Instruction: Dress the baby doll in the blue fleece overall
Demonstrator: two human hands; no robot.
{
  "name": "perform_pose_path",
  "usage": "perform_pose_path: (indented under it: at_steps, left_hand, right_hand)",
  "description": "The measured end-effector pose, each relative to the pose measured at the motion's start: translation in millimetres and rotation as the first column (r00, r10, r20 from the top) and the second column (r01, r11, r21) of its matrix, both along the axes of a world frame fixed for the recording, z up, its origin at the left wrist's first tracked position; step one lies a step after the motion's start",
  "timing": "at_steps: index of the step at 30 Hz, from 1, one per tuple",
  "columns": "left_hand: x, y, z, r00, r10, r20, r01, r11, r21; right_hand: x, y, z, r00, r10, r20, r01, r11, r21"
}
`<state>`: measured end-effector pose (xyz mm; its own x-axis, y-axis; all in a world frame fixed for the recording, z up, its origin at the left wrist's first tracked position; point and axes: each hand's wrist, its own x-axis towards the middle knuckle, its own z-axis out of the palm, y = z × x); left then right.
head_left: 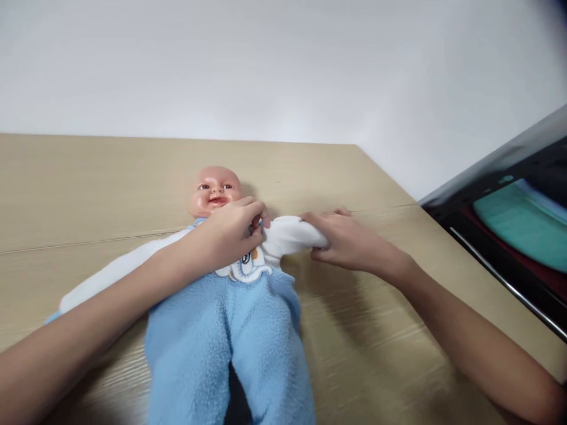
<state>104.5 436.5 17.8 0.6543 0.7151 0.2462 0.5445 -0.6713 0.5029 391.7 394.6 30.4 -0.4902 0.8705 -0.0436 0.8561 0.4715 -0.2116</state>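
Observation:
A baby doll lies on its back on the wooden table, its head away from me. It wears fuzzy light-blue overalls with an embroidered white bib, over white long sleeves. My left hand reaches across the chest, fingers curled in a pinch on the clothing at the shoulder on the right side of the view. On that same side the white sleeve is stretched outward, and my right hand grips its end. The other sleeve extends to the lower left, partly behind my left forearm.
The wooden table runs back to a pale wall. At the right edge stands a dark, shiny-framed object with a teal area inside; its kind is unclear.

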Motion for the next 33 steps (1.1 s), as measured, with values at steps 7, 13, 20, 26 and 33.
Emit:
perform_pose_path:
  at_steps: [7, 13, 20, 26, 33]
  left_hand:
    - [0.0, 0.4, 0.7, 1.000, 0.009, 0.000, -0.009, 1.000, -0.014]
    - [1.0, 2.3, 0.6, 1.000, 0.013, -0.008, -0.013, 1.000, 0.002]
    - [-5.3, 6.6, 8.1, 0.999, 0.032, 0.033, -0.038, 0.979, 0.201]
    - [0.3, -29.4, 29.8, 0.999, -0.039, 0.034, 0.028, 0.963, 0.270]
    - [11.7, -121.2, 8.1, 0.926, -0.355, -0.131, 0.378, 0.885, 0.272]
  right_hand:
    - [18.1, 6.4, -25.0, 0.997, 0.045, 0.059, -0.050, 0.995, 0.089]
    - [34.6, 10.2, -39.8, 0.999, 0.026, 0.040, -0.036, 0.967, 0.253]
    - [-19.3, -38.8, -39.0, 0.879, 0.105, -0.465, 0.032, 0.960, 0.278]
    - [-48.7, -46.7, -42.2, 0.522, -0.268, -0.810, -0.148, 0.907, -0.395]
    - [-61.3, -11.4, -58.9, 0.374, -0.355, -0.857, -0.097, 0.904, -0.416]
